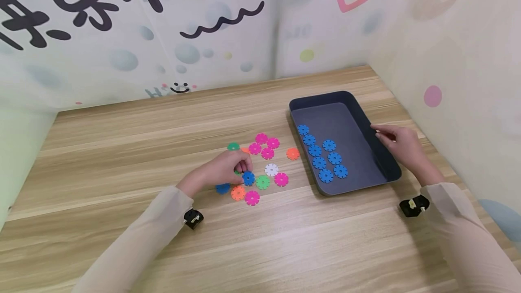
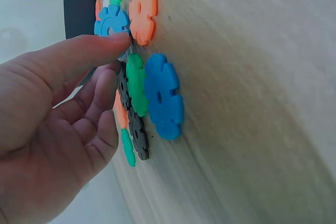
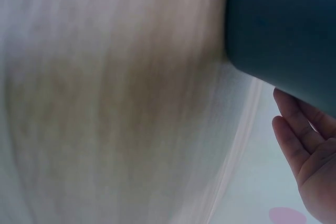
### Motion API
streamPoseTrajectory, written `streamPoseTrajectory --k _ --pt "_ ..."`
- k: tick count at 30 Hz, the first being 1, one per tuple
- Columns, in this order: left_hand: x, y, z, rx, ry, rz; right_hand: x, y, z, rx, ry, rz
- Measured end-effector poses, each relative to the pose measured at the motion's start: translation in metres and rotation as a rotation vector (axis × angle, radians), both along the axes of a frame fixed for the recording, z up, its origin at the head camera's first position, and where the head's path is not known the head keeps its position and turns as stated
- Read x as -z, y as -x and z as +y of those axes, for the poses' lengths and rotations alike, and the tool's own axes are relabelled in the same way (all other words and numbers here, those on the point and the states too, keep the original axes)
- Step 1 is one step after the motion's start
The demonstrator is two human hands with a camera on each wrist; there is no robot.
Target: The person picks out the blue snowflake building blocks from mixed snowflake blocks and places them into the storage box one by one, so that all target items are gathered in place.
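My left hand [image 1: 228,166] pinches a blue snowflake disc [image 1: 248,178], a flat notched plastic round, just over a loose group of similar discs. In the left wrist view the thumb lies against this blue disc [image 2: 107,19]. Beside that hand are a second blue disc [image 2: 163,97], a green disc [image 2: 136,83] and black discs [image 2: 138,136], which the hand mostly hides in the head view. At the right, my right hand [image 1: 403,146] holds the right rim of a dark grey tray [image 1: 346,189]. Several blue discs [image 1: 334,158] lie in two rows along the tray's left side.
Around the left hand lie pink discs [image 1: 261,139], orange discs [image 1: 238,192], a white disc [image 1: 271,170] and a light green disc [image 1: 262,182]. One orange disc [image 1: 292,153] sits near the tray's left wall. Printed walls [image 1: 228,58] border the wooden table [image 1: 260,248] behind and at the right.
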State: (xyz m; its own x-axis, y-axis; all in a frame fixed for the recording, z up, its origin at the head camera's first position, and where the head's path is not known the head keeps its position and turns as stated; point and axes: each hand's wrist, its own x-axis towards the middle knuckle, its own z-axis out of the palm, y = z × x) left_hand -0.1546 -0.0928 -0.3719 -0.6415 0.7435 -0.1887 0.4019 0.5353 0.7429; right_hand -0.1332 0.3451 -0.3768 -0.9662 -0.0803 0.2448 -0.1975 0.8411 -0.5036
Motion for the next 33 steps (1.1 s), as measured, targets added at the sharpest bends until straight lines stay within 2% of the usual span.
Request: streamPoseTrajectory --k 5,14,21,27,33 --pt "-0.001 -0.002 -0.002 0.019 -0.048 0.024 0.000 0.000 0.000 0.001 0.001 -0.005" --pt "-0.002 -0.001 0.001 0.004 -0.040 -0.007 0.000 0.000 0.000 0.000 0.005 -0.011" --pt "-0.005 -0.001 0.001 0.038 -0.074 0.009 0.002 0.000 0.001 -0.001 0.012 -0.022" --pt "-0.009 0.000 0.002 0.034 -0.089 -0.017 0.001 0.000 0.000 0.003 0.012 -0.016" --pt "-0.016 0.004 0.010 -0.001 -0.100 -0.060 0.000 0.000 0.000 0.004 0.001 0.001"
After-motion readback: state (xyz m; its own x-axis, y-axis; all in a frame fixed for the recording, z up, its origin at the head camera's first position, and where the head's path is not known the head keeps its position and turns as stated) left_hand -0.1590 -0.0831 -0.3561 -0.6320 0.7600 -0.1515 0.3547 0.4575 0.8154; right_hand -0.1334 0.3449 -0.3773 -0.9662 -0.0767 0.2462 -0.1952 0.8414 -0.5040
